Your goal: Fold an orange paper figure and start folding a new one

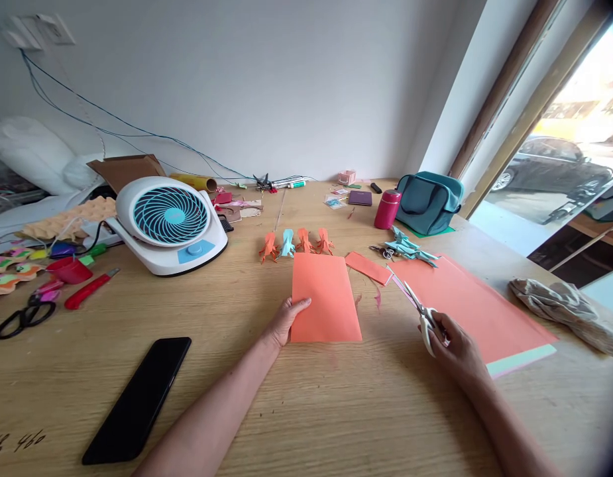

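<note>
An orange sheet of paper (pixel 327 298) is held up by its left edge in my left hand (pixel 286 321), with the thumb on its front face. Apart from it, to the right, my right hand (pixel 458 351) grips white-handled scissors (pixel 425 318) whose blades point up and left. Under and beside that hand lies a larger stack of orange paper (pixel 465 298) with a pale green edge showing. A folded orange strip (pixel 368 267) lies between the held sheet and the stack. Behind the sheet stand several folded paper figures (pixel 287 244), orange and light blue.
Left are a white fan (pixel 169 222), a black phone (pixel 137 401), a red utility knife (pixel 90 289) and black-handled scissors (pixel 25 318). Farther right stand a pink bottle (pixel 387 210) and a teal bag (pixel 428 203), with light blue folded paper (pixel 408 246) before them. A crumpled cloth (pixel 567 311) lies at the right edge.
</note>
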The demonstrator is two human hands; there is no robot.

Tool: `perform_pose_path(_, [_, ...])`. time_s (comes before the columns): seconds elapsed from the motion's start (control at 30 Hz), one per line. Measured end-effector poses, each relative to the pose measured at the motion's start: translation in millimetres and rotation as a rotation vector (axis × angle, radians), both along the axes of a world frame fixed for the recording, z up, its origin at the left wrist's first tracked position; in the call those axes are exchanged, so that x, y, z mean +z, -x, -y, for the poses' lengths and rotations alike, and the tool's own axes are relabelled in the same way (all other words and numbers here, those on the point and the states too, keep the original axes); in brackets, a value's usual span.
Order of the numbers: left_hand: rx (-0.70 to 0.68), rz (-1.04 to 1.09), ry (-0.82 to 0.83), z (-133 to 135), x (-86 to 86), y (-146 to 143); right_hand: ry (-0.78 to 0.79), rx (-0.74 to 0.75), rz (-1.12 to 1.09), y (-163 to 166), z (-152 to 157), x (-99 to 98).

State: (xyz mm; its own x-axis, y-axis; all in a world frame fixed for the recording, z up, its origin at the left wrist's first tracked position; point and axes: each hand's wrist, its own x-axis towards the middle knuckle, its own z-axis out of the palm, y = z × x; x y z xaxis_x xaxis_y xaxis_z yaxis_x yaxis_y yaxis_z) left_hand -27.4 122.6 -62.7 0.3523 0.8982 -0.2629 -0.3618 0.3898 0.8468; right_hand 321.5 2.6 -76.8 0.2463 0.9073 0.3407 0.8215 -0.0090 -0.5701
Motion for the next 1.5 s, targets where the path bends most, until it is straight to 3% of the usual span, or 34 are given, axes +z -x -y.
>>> perform_pose_path(0.4, [-0.003, -0.02, -0.034, 7.0, 2.9, 0.8, -0.034, 0.023, 0.013, 8.0, -0.3, 6.1])
perform_pose_path(0.77, [-0.02, 0.0, -0.032, 3.0, 1.2, -1.0, 0.013, -0.09, -0.014, -1.1, 7.7, 3.8])
perform_pose_path(1.5, [-0.004, -0.013, -0.032, 3.6, -1.6, 1.0, -0.052, 0.054, 0.034, -3.3, 0.6, -2.4])
